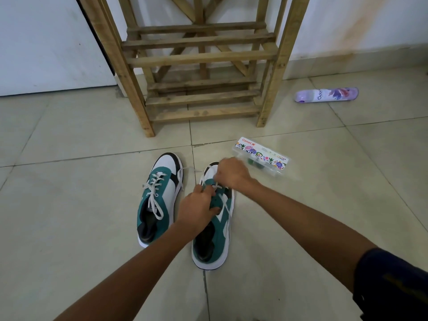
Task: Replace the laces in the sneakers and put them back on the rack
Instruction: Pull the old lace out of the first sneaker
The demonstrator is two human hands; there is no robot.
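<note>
Two teal, white and black sneakers stand side by side on the tiled floor, toes pointing at the rack. The left sneaker (159,200) is laced with a loose white lace. On the right sneaker (216,230), my left hand (199,205) grips the tongue and eyelet area. My right hand (231,173) pinches the white lace (225,205) near the toe; part of that lace trails down the shoe's side. The wooden shoe rack (201,59) stands against the wall just beyond the shoes, its slatted shelves bare.
A clear plastic box (261,156) with a colourful label lies on the floor right of the shoes. A purple spray can (326,94) lies on its side near the wall at right. A white door is at the far left.
</note>
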